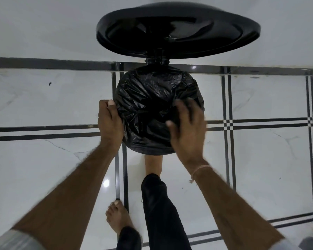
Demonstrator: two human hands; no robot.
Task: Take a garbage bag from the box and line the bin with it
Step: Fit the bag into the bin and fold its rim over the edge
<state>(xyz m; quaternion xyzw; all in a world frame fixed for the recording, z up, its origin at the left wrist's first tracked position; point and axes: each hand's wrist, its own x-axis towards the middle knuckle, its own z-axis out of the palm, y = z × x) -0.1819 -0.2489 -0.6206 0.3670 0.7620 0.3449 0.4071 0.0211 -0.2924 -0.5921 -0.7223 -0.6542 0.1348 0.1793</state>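
Note:
The round pedal bin stands on the floor below me, its black lid (177,27) swung up at the back. A crinkled black garbage bag (152,98) covers the bin's mouth and is folded over its rim. My left hand (109,123) grips the bag's edge against the rim on the left side, thumb on top. My right hand (187,129) hovers blurred over the front right of the bag, fingers spread and relaxed, holding nothing. The bin's body is hidden under the bag. No box is in view.
A bare foot (153,165) reaches under the bin's front edge, the other foot (118,219) stands behind on the glossy white tiled floor (260,159) with dark stripe lines. A white wall (43,24) rises just behind the bin.

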